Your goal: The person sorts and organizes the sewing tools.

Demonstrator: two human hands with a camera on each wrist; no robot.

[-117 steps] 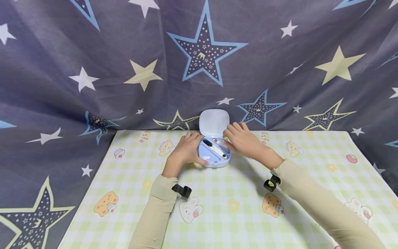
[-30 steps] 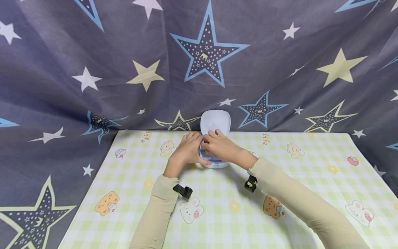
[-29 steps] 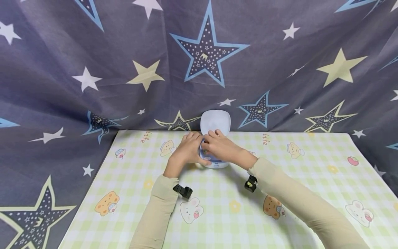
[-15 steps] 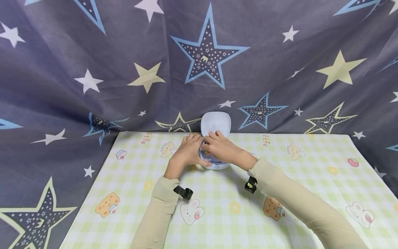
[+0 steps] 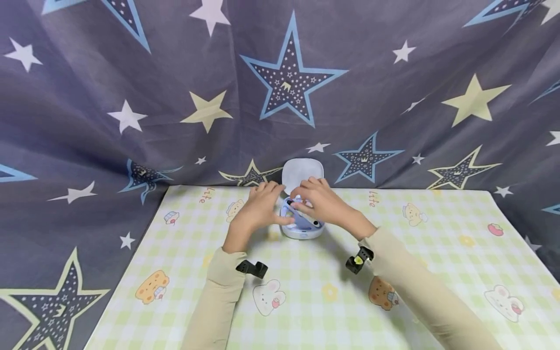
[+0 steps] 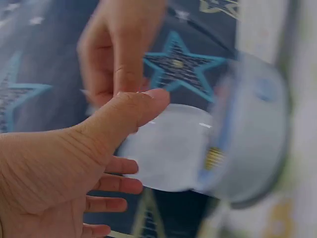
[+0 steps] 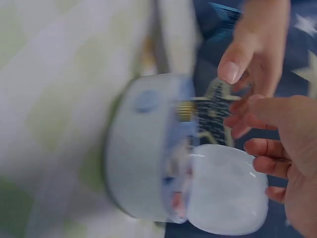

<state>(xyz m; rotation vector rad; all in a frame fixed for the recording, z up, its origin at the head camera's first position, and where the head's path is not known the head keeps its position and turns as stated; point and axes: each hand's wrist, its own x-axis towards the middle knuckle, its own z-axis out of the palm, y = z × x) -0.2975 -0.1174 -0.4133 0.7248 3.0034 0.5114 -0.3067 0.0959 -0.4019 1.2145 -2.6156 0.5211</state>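
A pale blue round-cornered box point(image 5: 302, 234) stands near the table's back edge, its white lid point(image 5: 301, 171) raised. Inside, partly covered by my right hand, lies a slim white tool with dark ends point(image 5: 315, 223). A small gold ribbed piece point(image 7: 185, 111) shows at the box's inner edge in the right wrist view. My left hand point(image 5: 258, 210) hovers beside the box's left side, thumb out and fingers spread, apart from its wall. Above the compartments is my right hand point(image 5: 323, 201), its fingers loosely bent with nothing visible between them.
A checked tablecloth point(image 5: 302, 301) with printed cartoon figures covers the table. Close behind the lid hangs a dark curtain point(image 5: 271, 141) with stars. Black wrist cameras point(image 5: 253, 268) are strapped over both sleeves.
My right hand went from the box's right side to its left, and now has lifted back rightward, uncovering the white tool. My left hand has let go of the box's side.
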